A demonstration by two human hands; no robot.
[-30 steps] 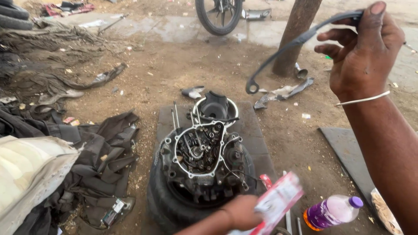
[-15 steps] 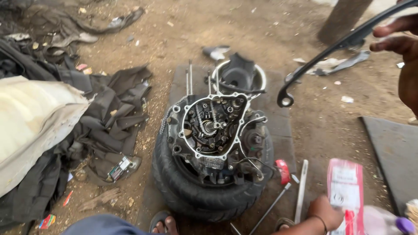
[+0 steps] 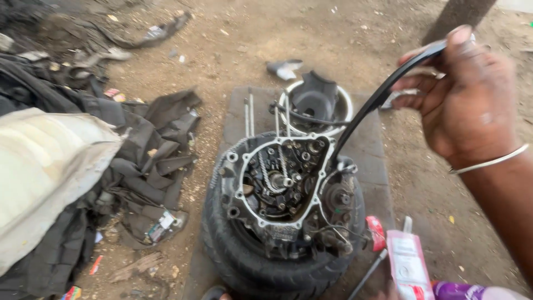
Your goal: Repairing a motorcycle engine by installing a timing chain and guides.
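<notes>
1 black gasket strip [image 3: 383, 94] pinched in right hand [image 3: 472, 105] fingers [image 3: 463, 47], over engine [image 3: 283, 183].

A thin black gasket [image 3: 377, 97] was pinched between the thumb and fingers [image 3: 427, 72] of the right hand [image 3: 466, 100]. From the fingertips it ran as a flat, curved strip, sloping down and away to the left. Its far end reached the rim of an open engine case [image 3: 283, 189], which lay face up on a black tyre [image 3: 261, 261], well below the fingers.
</notes>
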